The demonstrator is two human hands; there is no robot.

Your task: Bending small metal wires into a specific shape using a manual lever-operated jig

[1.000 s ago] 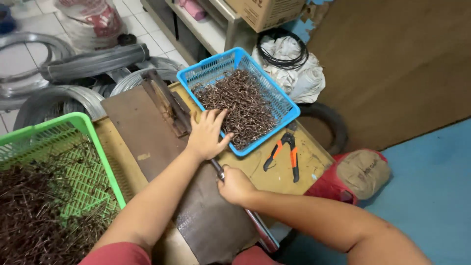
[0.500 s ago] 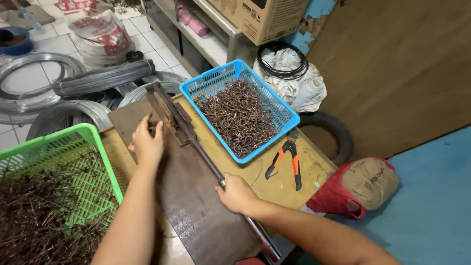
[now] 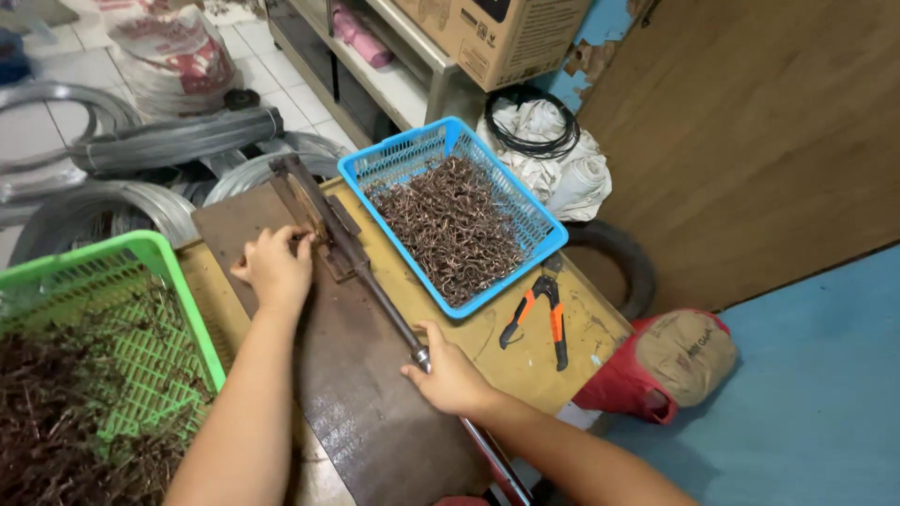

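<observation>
Right hand (image 3: 452,375) is clamped around the long lever handle (image 3: 394,323), gripping it at about five o'clock from the bending tool (image 3: 317,217) bolted to the dark metal plate (image 3: 375,412). Left hand (image 3: 275,270) sits curled at the tool's left side, fingertips pressed in against it; whether it pinches a wire piece there, I cannot tell. The handle runs on a diagonal from the tool towards the bench's near edge. At two o'clock from the tool, a blue basket (image 3: 542,211) heaped with bent brown wire pieces (image 3: 455,230). At eight o'clock, a green basket (image 3: 141,248) of straight wire pieces (image 3: 66,412). Orange-handled cutters (image 3: 542,309) lie just beside the blue basket on the yellow bench (image 3: 581,323).
</observation>
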